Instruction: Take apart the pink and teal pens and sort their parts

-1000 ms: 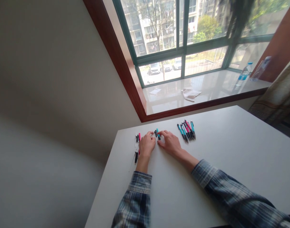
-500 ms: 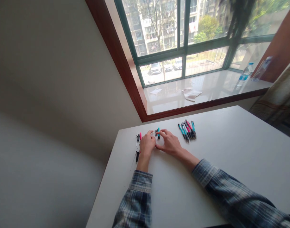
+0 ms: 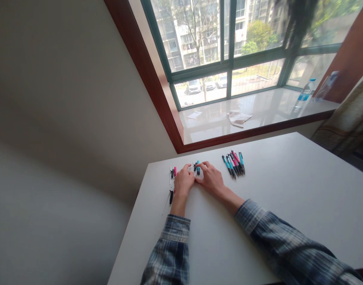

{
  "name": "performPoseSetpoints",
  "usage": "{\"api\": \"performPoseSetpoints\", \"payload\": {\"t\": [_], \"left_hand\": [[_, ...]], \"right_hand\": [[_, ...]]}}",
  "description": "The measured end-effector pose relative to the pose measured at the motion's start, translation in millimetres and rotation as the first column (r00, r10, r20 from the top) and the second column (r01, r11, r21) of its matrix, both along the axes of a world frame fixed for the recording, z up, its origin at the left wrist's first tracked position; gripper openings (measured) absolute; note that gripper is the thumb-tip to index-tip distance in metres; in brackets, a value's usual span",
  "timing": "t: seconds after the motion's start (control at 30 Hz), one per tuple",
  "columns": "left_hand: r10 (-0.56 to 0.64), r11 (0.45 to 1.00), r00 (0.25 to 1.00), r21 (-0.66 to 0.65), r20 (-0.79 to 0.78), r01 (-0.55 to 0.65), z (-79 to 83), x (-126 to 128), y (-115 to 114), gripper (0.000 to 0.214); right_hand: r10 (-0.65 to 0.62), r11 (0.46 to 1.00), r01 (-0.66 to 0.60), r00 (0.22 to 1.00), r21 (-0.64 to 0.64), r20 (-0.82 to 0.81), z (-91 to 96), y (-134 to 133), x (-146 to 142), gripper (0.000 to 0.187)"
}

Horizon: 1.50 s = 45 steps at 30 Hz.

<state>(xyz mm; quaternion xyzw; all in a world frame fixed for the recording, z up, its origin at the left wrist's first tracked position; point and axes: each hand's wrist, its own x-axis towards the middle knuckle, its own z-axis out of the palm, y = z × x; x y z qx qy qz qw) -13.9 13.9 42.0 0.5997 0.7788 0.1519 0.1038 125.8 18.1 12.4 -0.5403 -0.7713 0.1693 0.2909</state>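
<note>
My left hand (image 3: 184, 180) rests on the white table (image 3: 243, 237) with its fingers curled and the index finger reaching forward; what it holds, if anything, is hidden. My right hand (image 3: 210, 179) is close on its right, thumb and index finger apart in a curve, the thumb touching or almost touching the left hand. Just beyond the fingertips lie a turquoise pen barrel (image 3: 198, 168) and a small black pen part (image 3: 195, 166). Left of my left hand are a pink barrel (image 3: 175, 171), a black pen part (image 3: 172, 173) and another black piece (image 3: 171, 197) with a thin rod.
Several turquoise and pink pens (image 3: 233, 164) lie side by side to the right of my hands. Behind the table, a window sill (image 3: 211, 124) bears a crumpled cloth (image 3: 239, 118), a piece of paper (image 3: 195, 114) and a water bottle (image 3: 304, 95). A curtain (image 3: 342, 118) hangs at the right.
My right hand has shifted slightly left, and its thumb has come up closer to the left hand. The left hand and the pens stay nearly in place.
</note>
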Motion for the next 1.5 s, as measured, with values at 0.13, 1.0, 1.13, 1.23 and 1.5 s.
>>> {"api": "performPoseSetpoints", "payload": {"t": [0.13, 1.0, 1.13, 1.23, 1.5], "left_hand": [[-0.02, 1.0, 1.0, 0.02, 0.013, 0.019, -1.3, -1.4, -1.5, 0.047], [-0.379, 0.9, 0.897, 0.314, 0.226, 0.301, -12.3, 21.0, -30.2, 0.033], [-0.538, 0.835, 0.806, 0.282, 0.245, 0.472, -17.7, 45.1, -43.3, 0.034], [-0.615, 0.786, 0.751, 0.267, 0.239, 0.558, -21.0, 55.7, -50.3, 0.033], [-0.651, 0.758, 0.719, 0.265, 0.242, 0.596, -24.4, 58.7, -52.1, 0.032]], "right_hand": [[0.019, 1.0, -0.019, 0.999, 0.008, -0.046, -2.1, 0.1, 3.9, 0.046], [-0.257, 0.963, 0.268, 0.94, -0.019, 0.224, -31.0, 50.9, 156.2, 0.014], [-0.315, 0.937, 0.341, 0.92, -0.079, 0.231, -29.3, 50.9, 161.6, 0.021], [-0.32, 0.931, 0.353, 0.911, -0.09, 0.261, -26.2, 49.2, 159.8, 0.022], [-0.329, 0.926, 0.365, 0.905, -0.098, 0.268, -25.2, 47.4, 157.9, 0.02]]}}
